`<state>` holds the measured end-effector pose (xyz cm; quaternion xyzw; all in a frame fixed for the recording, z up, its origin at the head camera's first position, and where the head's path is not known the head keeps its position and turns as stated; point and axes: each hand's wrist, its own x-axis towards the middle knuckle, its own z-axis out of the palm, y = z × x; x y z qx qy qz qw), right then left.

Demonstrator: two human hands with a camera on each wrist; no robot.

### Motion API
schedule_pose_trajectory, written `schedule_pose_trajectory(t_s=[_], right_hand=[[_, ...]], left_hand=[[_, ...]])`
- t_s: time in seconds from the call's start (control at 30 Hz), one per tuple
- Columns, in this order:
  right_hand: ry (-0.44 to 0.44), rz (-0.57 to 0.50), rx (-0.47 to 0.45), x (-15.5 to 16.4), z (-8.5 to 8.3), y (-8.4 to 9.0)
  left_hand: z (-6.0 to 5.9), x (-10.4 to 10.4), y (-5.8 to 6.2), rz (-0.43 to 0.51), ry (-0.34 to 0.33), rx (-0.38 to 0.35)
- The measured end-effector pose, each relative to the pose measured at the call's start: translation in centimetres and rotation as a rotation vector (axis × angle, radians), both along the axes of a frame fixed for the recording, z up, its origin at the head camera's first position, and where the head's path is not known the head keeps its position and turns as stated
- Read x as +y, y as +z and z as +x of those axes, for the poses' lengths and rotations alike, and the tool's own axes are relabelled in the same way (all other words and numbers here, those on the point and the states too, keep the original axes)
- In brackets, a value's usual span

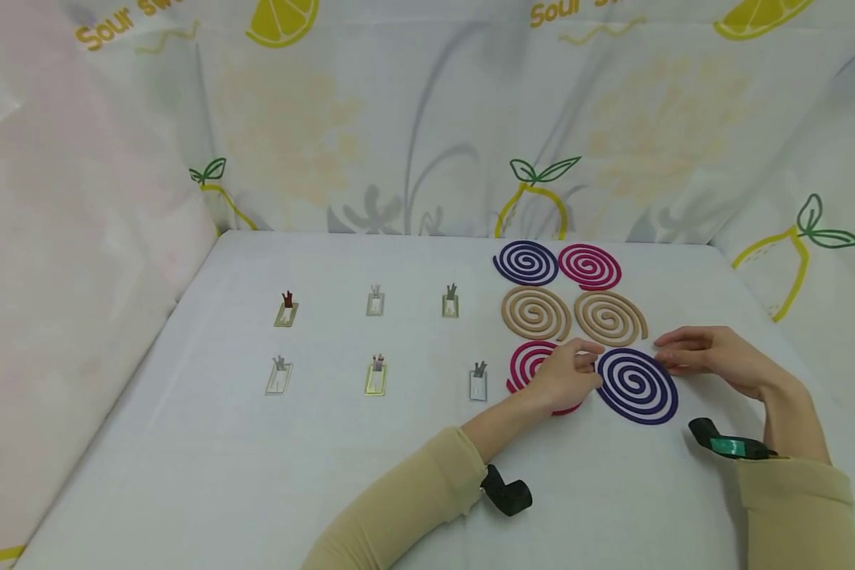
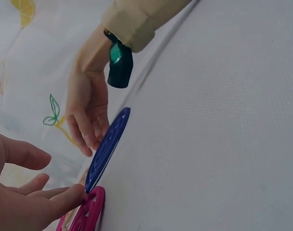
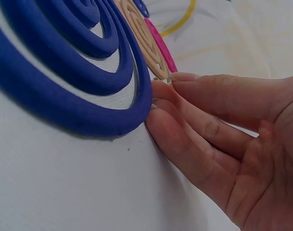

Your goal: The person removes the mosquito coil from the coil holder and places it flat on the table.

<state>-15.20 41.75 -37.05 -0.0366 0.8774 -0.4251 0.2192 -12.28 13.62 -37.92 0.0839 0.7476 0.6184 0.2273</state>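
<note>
A dark blue mosquito coil [image 1: 636, 385] lies flat on the white table at the near right of a group of coils. My left hand [image 1: 564, 376] is at its left edge, over a magenta coil [image 1: 523, 366] that it partly hides. In the left wrist view a fingertip touches the blue coil's rim, with the thumb held apart. On the opposite side, my right hand [image 1: 720, 360] rests its fingertips against the blue coil's right edge. The right wrist view shows those fingers [image 3: 173, 134] loosely bent at the rim, with the thumb above and not pressing on it.
Behind are two tan coils [image 1: 537, 313], another blue coil [image 1: 526, 263] and another magenta coil [image 1: 590, 266]. Small metal coil stands, several in two rows, lie to the left, one [image 1: 478, 384] nearest the coils. A printed curtain [image 1: 385, 119] closes off the back.
</note>
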Motion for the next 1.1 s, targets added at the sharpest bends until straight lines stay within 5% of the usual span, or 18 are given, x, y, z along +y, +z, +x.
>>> schedule_pose_trajectory(t_s=[0.63, 1.1], right_hand=[[-0.005, 0.016, 0.018, 0.2, -0.2, 0.1], [0.001, 0.002, 0.01, 0.4, -0.2, 0.3]], left_hand=[[-0.2, -0.1, 0.3, -0.066, -0.045, 0.097], [-0.8, -4.4, 2.0, -0.056, -0.081, 0.185]])
